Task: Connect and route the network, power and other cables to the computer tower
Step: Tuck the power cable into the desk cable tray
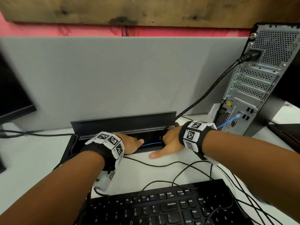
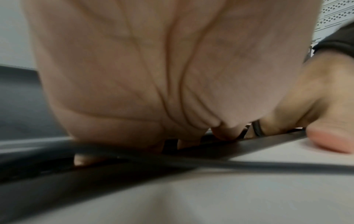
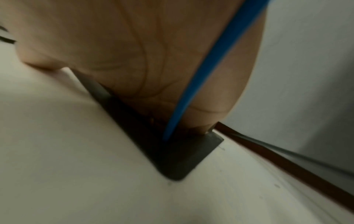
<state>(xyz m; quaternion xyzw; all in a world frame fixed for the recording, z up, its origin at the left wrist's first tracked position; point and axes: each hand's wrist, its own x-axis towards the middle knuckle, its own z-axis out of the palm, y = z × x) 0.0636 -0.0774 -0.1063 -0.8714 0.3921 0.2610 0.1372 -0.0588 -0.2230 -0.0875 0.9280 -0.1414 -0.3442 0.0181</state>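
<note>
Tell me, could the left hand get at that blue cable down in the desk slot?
Probably yes. The left hand already reaches into the open cable tray, its thumb next to the blue cable, and nothing lies between them. Its fingers are hidden inside.

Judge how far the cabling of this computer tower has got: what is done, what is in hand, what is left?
Done: black power cable and blue network cable sit plugged into the tower. In hand: both hands, left hand and right hand, reach into the desk cable tray, routing them. Left: thin black cables lie loose by the keyboard.
</note>
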